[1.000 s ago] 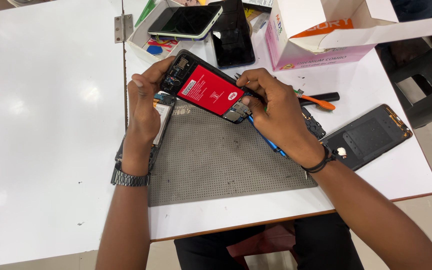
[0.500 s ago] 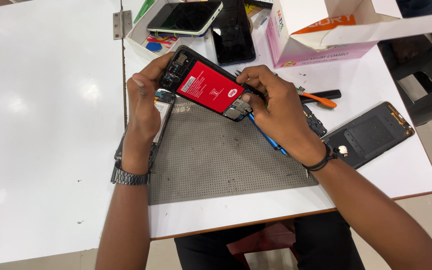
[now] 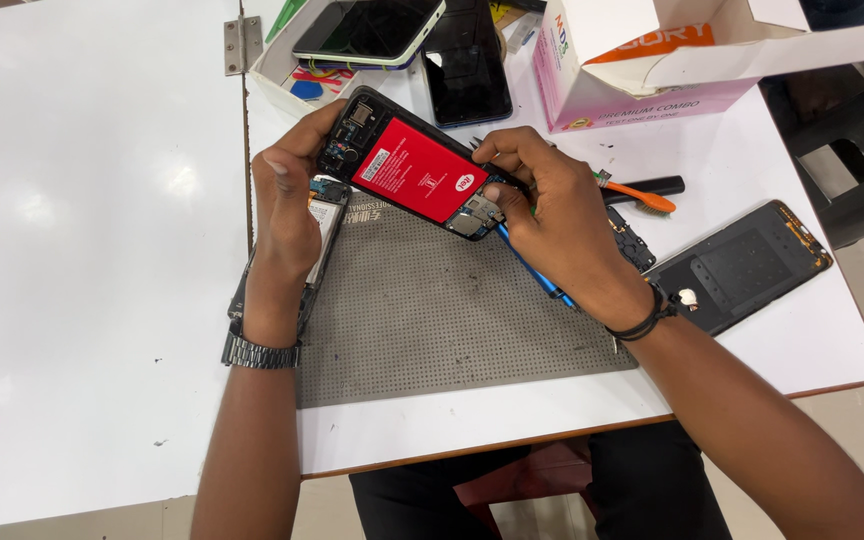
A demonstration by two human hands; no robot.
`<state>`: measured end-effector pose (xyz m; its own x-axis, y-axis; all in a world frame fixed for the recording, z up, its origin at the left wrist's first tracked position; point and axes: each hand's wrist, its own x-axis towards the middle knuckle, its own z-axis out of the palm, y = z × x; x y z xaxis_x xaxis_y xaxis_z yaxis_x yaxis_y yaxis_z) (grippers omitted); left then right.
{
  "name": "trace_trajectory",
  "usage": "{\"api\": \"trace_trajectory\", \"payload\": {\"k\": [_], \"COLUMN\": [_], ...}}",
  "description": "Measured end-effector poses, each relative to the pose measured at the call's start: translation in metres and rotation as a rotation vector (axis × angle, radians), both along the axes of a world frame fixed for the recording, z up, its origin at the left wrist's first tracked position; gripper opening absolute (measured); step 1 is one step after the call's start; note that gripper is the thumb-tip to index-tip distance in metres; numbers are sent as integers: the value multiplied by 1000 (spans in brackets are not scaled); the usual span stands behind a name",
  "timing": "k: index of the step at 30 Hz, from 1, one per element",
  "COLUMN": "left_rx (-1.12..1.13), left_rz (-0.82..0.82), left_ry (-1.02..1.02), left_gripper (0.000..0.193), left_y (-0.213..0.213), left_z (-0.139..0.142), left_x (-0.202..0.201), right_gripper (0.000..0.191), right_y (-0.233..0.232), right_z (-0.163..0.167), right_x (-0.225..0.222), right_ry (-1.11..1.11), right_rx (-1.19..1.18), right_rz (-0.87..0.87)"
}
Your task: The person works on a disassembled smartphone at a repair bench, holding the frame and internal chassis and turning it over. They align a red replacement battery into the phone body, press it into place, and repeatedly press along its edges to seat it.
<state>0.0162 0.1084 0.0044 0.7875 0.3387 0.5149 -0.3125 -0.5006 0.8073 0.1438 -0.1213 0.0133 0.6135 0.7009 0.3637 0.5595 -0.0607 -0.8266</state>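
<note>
Phone repair bench — opened phone (image 3: 414, 177), work mat (image 3: 432, 310)

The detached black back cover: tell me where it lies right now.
In the head view the black back cover lies inner side up on the white table, by its right edge, beyond the right hand and right of the grey work mat.

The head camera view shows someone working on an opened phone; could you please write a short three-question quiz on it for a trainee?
1. True or false: the opened phone lies flat on the grey mat.
2. Which hand holds the blue tool? A) left hand B) right hand
3. What colour is the battery inside the phone?

Key:
1. False: both hands hold it tilted above the mat.
2. B
3. Red
</note>
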Motion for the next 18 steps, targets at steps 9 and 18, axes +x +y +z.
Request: {"api": "trace_trajectory", "payload": {"k": [9,18], "left_rx": [11,14], "left_rz": [15,30], "left_ry": [-2,-12], "left_gripper": [107,106], "left_y": [2,3], "left_z": [-3,-5], "left_x": [1,1], "right_gripper": [28,28], "right_y": [0,0], "right_z": [0,0], "right_x": [0,0], "right_ry": [-28,-52], "right_rx": [-9,-15], "right_rz": [-9,-18]}}
